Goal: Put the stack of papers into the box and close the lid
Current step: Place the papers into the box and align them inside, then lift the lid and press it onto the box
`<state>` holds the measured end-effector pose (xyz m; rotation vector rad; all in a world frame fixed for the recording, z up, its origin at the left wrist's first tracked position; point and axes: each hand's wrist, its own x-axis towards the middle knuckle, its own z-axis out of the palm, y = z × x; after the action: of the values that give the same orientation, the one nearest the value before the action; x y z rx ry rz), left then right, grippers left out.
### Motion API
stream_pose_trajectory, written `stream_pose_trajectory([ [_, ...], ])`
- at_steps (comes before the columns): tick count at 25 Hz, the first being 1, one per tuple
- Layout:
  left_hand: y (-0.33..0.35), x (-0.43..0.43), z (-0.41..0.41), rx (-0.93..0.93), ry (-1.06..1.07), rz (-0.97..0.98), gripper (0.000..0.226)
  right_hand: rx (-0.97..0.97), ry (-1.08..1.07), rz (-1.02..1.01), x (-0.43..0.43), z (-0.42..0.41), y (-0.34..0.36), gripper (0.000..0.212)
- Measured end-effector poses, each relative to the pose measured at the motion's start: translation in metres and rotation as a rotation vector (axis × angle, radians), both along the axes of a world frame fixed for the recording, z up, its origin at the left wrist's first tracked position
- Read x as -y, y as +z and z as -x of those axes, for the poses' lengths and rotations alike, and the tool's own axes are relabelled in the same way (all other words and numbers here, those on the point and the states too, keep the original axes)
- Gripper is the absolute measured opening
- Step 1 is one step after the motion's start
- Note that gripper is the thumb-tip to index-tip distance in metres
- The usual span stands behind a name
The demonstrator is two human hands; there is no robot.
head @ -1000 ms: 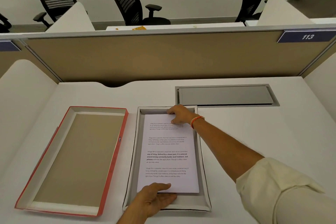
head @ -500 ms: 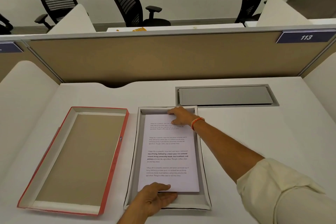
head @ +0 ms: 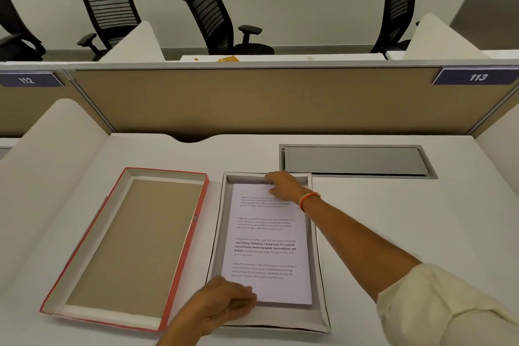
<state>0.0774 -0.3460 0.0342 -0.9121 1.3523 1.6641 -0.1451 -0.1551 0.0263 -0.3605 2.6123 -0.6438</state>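
Note:
A white stack of printed papers (head: 268, 244) lies inside the open grey-white box (head: 318, 247) at the middle of the desk. My right hand (head: 283, 185) rests on the stack's far edge, fingers bent over the paper, an orange band on its wrist. My left hand (head: 222, 306) grips the stack's near left corner, thumb on top. The lid (head: 132, 244), red-edged with a brown inside, lies upside down on the desk just left of the box, apart from both hands.
A grey metal cable hatch (head: 356, 160) is set into the desk behind and right of the box. A tan partition (head: 252, 101) closes the back of the desk, white side panels stand left and right. Black office chairs stand beyond the partition.
My left hand has curled more over the near corner of the stack. The camera has tilted up slightly. Papers, box and lid stay put.

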Motion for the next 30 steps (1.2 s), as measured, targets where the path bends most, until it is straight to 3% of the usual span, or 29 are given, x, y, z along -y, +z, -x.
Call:
stream_pose_trajectory([
  [6,0.026,0.072,0.05,-0.642,-0.041,0.402,0.03,0.047,-0.2,0.364,0.033,-0.023,0.007,0.049],
  [10,0.015,0.134,0.083,-0.819,-0.014,0.799,0.03,0.139,-0.316,0.565,0.07,-0.058,-0.001,0.056],
  [17,-0.005,0.233,0.085,-0.748,-0.096,1.247,0.051,0.353,-0.486,0.869,0.142,-0.132,-0.019,0.065],
  [23,-0.02,0.294,0.052,-0.553,-0.163,1.358,0.076,0.403,-0.517,0.821,0.173,-0.172,-0.03,0.075],
  [30,-0.05,0.319,0.029,-0.345,-0.113,1.377,0.051,0.442,-0.404,0.67,0.198,-0.199,-0.043,0.091],
])
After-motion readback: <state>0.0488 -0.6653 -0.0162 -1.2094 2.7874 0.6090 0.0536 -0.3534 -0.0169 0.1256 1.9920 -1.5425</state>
